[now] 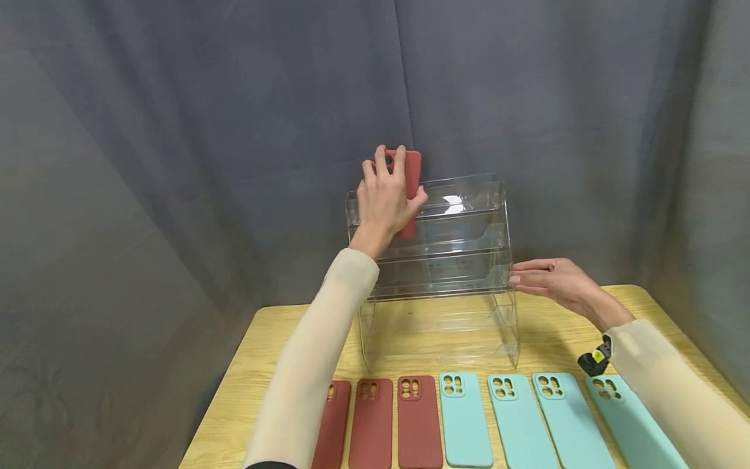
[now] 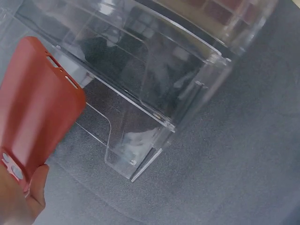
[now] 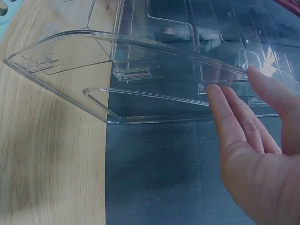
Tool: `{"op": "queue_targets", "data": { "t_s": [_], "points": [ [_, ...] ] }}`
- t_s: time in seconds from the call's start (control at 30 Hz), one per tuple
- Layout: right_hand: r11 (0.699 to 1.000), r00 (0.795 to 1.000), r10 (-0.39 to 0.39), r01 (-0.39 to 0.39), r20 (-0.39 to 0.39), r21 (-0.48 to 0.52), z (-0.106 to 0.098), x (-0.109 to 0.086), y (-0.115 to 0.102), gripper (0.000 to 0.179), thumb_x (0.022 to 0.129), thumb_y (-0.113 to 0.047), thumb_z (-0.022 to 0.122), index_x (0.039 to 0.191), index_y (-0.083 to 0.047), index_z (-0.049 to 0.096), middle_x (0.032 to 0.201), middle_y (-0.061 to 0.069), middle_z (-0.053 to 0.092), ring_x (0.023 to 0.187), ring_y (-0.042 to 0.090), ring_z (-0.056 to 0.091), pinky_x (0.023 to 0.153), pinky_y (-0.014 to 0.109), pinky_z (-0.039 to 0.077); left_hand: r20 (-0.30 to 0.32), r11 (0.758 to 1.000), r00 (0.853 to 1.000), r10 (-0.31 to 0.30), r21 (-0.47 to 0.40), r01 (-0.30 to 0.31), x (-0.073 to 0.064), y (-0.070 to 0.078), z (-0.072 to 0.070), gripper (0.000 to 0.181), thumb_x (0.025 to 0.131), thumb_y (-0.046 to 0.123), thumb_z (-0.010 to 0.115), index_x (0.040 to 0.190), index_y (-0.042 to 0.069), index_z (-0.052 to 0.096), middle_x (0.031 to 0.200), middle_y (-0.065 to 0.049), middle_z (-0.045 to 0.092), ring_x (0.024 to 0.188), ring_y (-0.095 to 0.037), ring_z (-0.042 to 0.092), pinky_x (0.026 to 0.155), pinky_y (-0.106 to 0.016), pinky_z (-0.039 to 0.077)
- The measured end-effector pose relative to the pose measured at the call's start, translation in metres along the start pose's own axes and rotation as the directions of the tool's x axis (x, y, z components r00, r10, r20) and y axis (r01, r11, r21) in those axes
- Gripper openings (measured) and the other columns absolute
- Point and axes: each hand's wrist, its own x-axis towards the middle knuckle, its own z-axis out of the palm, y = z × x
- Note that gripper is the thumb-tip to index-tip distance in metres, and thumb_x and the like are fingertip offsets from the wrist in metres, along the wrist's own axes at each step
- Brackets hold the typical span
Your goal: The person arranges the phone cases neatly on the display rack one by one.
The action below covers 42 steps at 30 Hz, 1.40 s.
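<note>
red phone case (image 2: 40,101) has rounded corners and camera cutouts.

I see the left hand (image 2: 18,200) pinching a red phone case (image 2: 40,98) near its camera cutouts (image 2: 17,172), its slotted end (image 2: 62,72) in front of a clear tiered rack (image 2: 140,65); grey cloth (image 2: 229,150) spreads behind.
</note>
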Motion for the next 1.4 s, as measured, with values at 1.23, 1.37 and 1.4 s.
{"op": "queue_targets", "data": {
  "t_s": [1.23, 1.37, 1.4],
  "points": [
    [1.000, 1.000, 0.018, -0.019, -0.022, -0.024, 0.005, -0.008, -0.012, 0.070, 0.099, -0.022, 0.076, 0.153, 0.009, 0.045, 0.120, -0.008, 0.077, 0.109, 0.006, 0.075, 0.097, 0.024, 0.060, -0.046, 0.991, 0.990, -0.133, 0.011, 0.134, 0.063, 0.056, 0.017, 0.080, 0.098, 0.053, 0.062, 0.162, 0.013, 0.035, 0.159, -0.023, 0.039, 0.130, -0.038, 0.053, 0.083, -0.040, 0.065],
    [1.000, 1.000, 0.025, -0.025, -0.019, -0.018, 0.009, -0.007, -0.013, 0.070, 0.098, -0.021, 0.077, 0.152, 0.009, 0.045, 0.119, -0.008, 0.078, 0.109, 0.006, 0.076, 0.098, 0.025, 0.060, -0.050, 0.986, 0.985, -0.164, 0.004, 0.165, 0.061, 0.057, 0.021, 0.080, 0.099, 0.054, 0.062, 0.161, 0.013, 0.034, 0.160, -0.023, 0.038, 0.131, -0.037, 0.052, 0.086, -0.041, 0.065],
    [1.000, 1.000, 0.026, -0.027, -0.017, -0.015, 0.010, -0.007, -0.012, 0.069, 0.098, -0.021, 0.076, 0.152, 0.009, 0.045, 0.118, -0.007, 0.078, 0.109, 0.007, 0.076, 0.098, 0.025, 0.060, -0.049, 0.986, 0.985, -0.167, 0.000, 0.167, 0.060, 0.058, 0.021, 0.080, 0.099, 0.054, 0.062, 0.161, 0.013, 0.034, 0.160, -0.023, 0.038, 0.131, -0.037, 0.052, 0.086, -0.041, 0.065]
  ]
}}
